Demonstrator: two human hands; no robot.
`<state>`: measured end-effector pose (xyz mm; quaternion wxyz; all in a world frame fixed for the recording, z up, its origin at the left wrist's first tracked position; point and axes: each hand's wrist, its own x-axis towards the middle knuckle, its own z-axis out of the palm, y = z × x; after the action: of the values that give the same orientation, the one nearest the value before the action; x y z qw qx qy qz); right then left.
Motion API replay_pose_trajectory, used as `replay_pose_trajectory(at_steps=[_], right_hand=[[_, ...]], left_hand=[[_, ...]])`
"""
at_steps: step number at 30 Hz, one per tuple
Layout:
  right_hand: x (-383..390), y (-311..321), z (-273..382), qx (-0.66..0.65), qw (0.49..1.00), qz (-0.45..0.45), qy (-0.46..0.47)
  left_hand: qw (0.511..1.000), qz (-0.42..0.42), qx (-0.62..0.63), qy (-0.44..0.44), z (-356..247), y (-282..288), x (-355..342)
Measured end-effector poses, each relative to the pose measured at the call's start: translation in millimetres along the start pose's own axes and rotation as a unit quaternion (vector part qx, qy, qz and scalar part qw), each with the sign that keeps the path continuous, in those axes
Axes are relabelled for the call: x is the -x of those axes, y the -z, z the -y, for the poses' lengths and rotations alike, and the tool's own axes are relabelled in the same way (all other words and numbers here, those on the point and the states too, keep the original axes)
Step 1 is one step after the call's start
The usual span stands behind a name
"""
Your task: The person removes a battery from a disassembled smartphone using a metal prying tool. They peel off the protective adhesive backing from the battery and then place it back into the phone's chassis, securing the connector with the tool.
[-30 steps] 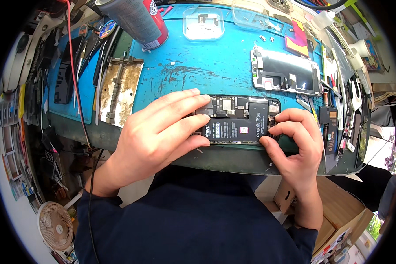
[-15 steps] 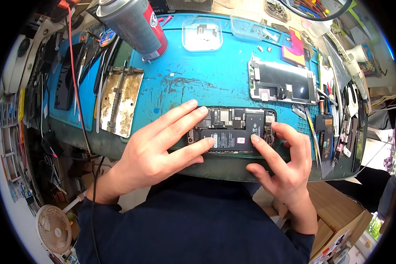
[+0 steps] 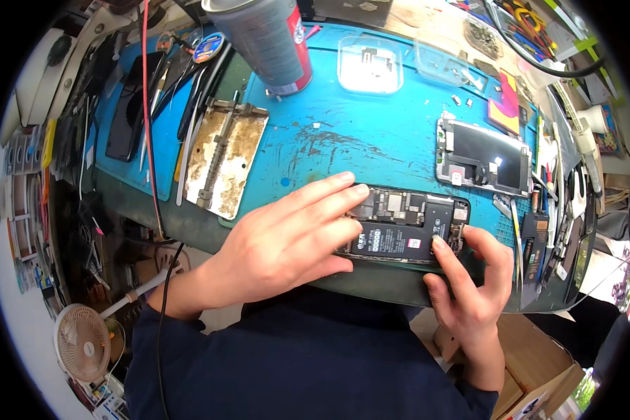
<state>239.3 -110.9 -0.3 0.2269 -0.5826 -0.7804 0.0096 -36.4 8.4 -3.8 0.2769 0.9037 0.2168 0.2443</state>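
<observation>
An opened smartphone [image 3: 393, 204] lies sideways near the table's front edge, its circuit board and black battery [image 3: 393, 242] bare. My left hand [image 3: 276, 238] covers the phone's left end, fingers stretched out over its frame and the battery's edge. The fingers of my right hand [image 3: 470, 287] are bent and apart. Its index fingertip touches the battery's right part, another finger rests by the phone's right end, and the thumb hangs free. Neither hand grips anything that I can see. Behind the phone, to the right, lies a detached phone screen [image 3: 479, 153].
A blue mat [image 3: 315, 157] covers the bench. A spray can [image 3: 269, 52] stands at the back, beside a clear plastic tray [image 3: 369, 66] with small parts. The stained metal holder [image 3: 225, 157] lies left. Tools crowd the right edge, near a black battery-like piece [image 3: 534, 245].
The whole view has shifted, so everything sits further right and slightly lower. My left fingers have bunched a little closer together; my right index finger stays on the battery.
</observation>
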Motion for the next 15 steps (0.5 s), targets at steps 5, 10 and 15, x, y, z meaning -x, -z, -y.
replay_pose_trajectory(at_steps=[5,10,15], right_hand=[[0.2,1.1,1.6,0.006,1.000,0.005,0.003],[0.4,1.9,0.4,0.010,1.000,0.006,0.011],[2.6,0.2,0.1,0.014,1.000,-0.007,0.011]], left_hand=[[0.999,-0.013,0.045,0.010,3.3,-1.3,2.2],[0.998,0.016,-0.049,-0.029,0.5,1.3,-3.3],[0.995,0.030,-0.097,-0.020,-4.1,-0.7,-4.0]])
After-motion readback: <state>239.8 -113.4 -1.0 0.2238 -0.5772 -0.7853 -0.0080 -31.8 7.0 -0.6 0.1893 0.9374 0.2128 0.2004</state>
